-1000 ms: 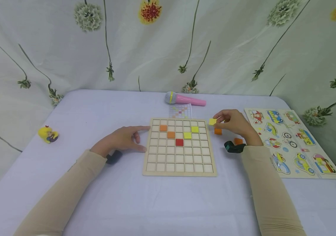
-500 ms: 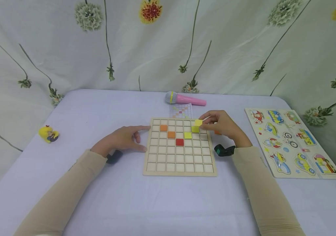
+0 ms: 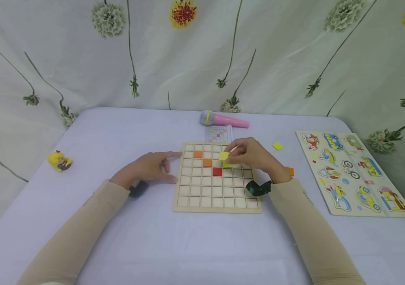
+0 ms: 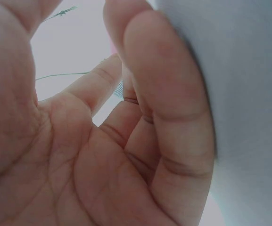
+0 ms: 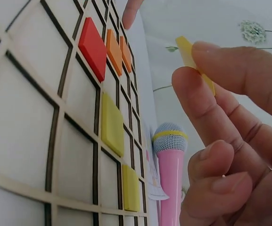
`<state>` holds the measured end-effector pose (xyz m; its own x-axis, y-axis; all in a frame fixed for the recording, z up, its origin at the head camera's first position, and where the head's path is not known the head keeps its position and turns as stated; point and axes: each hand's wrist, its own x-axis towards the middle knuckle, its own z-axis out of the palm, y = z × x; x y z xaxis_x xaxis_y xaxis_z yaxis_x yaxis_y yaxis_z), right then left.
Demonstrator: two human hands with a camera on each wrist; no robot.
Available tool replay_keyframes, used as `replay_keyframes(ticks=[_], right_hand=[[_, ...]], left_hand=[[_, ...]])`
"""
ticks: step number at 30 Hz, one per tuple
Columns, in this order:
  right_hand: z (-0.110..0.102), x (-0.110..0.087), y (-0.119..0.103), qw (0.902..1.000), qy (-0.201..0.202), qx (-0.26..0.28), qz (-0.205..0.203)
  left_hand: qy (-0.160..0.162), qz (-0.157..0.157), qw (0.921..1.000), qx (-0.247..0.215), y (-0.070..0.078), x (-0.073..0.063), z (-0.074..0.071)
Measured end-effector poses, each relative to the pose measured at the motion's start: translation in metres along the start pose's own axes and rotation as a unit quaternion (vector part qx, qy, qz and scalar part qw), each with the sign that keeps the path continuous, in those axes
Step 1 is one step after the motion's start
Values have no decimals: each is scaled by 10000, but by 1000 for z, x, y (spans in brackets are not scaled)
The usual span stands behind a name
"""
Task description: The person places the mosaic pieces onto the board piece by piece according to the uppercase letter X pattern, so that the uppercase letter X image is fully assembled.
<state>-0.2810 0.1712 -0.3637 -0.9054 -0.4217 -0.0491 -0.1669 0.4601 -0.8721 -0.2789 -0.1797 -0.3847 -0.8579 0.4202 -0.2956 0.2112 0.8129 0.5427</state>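
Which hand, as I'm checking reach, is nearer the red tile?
Right: the right hand hovers just right of the red tile; the left hand is farther, at the left edge of the board.

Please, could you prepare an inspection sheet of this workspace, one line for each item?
Surface: table with white covering.
Job's things: grid board carrying one red tile, two orange tiles and two yellow tiles; a loose yellow tile and a loose orange tile, partly hidden, to its right.
Clutter: pink microphone and printed card behind the grid board, toy figure at far left, puzzle board at right.
Hands: left hand at the grid board's left edge; right hand pinches another yellow tile over the grid board.
Cables: nothing seen.
Surroundings: pale flower-patterned curtain behind.
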Motion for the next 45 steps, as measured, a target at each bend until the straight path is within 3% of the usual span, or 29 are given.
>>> replay_keyframes(ticks=[8, 21, 29, 36, 45], right_hand=[[13, -2, -11, 9988, -458, -59, -136], [33, -2, -20, 9941, -848, -676, -45], [41, -3, -26, 9905, -928, -986, 253], [52, -2, -26, 9868, -867, -1369, 38], [58, -3, -26, 9866, -912, -1355, 13]], left_hand=[[-9, -23, 10000, 27, 1, 0, 0], [-12, -98, 9999, 80, 2, 1, 0], [3, -118, 9999, 77, 3, 0, 1], [8, -41, 10000, 87, 2, 0, 0], [-16, -31, 10000, 24, 1, 1, 0]])
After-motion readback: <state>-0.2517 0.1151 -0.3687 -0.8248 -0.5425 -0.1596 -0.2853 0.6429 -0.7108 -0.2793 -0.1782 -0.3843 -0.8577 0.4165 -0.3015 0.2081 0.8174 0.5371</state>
